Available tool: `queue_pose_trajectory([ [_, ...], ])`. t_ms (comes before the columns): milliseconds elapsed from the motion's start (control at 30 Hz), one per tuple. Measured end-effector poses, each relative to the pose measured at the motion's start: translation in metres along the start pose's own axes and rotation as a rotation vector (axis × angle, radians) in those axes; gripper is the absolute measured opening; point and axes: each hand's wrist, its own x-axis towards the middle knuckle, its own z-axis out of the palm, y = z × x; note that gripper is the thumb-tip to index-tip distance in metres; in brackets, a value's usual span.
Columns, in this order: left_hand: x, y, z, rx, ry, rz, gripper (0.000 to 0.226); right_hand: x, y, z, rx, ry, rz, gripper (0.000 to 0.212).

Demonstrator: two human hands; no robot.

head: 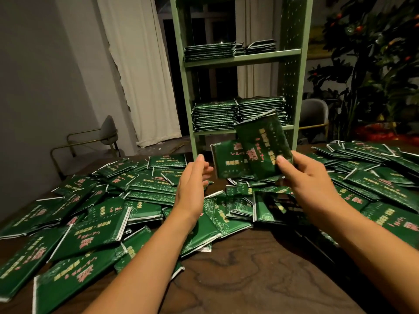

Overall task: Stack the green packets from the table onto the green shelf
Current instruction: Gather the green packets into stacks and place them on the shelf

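Dark green packets with pale and pink print (95, 225) lie scattered in a heap across the wooden table (260, 275). My right hand (303, 175) holds a small bunch of green packets (260, 148) lifted above the heap, thumb on top, in front of the shelf's lower board. My left hand (192, 180) hovers just left of that bunch, fingers straight, palm facing right, holding nothing. The pale green shelf (292, 71) stands at the table's far side. Its lower board carries two tall packet stacks (215, 114); the upper board carries lower stacks (209, 52).
A grey chair with a brass frame (106, 134) stands at the left behind the table, another chair (315, 114) right of the shelf. White curtains (140, 71) hang behind. A plant with red fruit (371, 53) fills the right background. Bare wood shows near the front edge.
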Motion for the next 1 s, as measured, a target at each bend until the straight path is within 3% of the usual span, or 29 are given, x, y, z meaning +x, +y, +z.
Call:
queue_pose_trajectory([
  [100,-0.008,0.005,0.001,-0.118,-0.213,-0.108,0.048,-0.002,0.001,0.003,0.246,-0.099,0.264,0.025],
  [200,-0.014,0.008,0.008,-0.151,-0.323,-0.181,0.033,-0.003,0.005,0.007,0.297,-0.112,0.326,0.026],
  [467,-0.013,0.006,0.008,-0.215,-0.258,-0.159,0.019,-0.005,0.012,0.005,-0.056,-0.019,0.162,0.015],
  [567,-0.013,0.007,0.009,-0.221,-0.248,-0.132,0.015,-0.006,0.007,0.005,-0.059,0.007,0.111,0.004],
  [700,-0.016,0.008,0.011,-0.252,-0.286,-0.098,0.023,-0.006,0.003,0.010,0.092,0.015,0.196,0.022],
  [800,-0.018,0.005,0.014,-0.218,-0.302,-0.075,0.043,-0.009,0.003,0.013,-0.023,-0.066,0.161,0.030],
  [867,-0.017,0.003,0.015,-0.192,-0.278,-0.057,0.034,-0.010,0.001,0.013,-0.195,-0.079,0.134,0.040],
  [933,-0.016,0.003,0.012,-0.170,-0.259,-0.052,0.030,-0.007,0.000,0.008,-0.298,0.025,0.115,0.047],
  [1000,-0.015,0.003,0.010,-0.089,-0.288,-0.030,0.031,-0.002,-0.004,0.001,-0.147,0.139,0.115,0.053],
])
